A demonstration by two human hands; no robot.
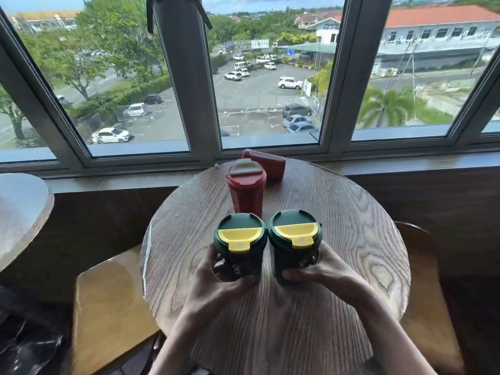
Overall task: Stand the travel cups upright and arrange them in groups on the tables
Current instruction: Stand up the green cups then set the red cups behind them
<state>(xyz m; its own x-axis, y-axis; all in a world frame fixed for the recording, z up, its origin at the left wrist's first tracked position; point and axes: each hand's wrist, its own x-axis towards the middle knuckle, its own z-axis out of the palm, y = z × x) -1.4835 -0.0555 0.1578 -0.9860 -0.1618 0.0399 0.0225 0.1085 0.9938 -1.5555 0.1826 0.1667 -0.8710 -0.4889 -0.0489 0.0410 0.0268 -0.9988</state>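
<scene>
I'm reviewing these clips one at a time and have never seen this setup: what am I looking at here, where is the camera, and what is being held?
There is no machine here. One wide-angle camera sits on a person's head and looks forward and down, so the two bare arms coming in from the bottom edge are the wearer's own.

The left hand grips the left green cup, and the right hand grips the right green cup. Both cups have dark green bodies and yellow lid flaps, and stand upright, side by side, on the round wooden table.

Behind them an upright red cup stands, and further back, near the window, a second red cup lies on its side. It has not been stood up yet. The edge of another table shows at the left.
</scene>
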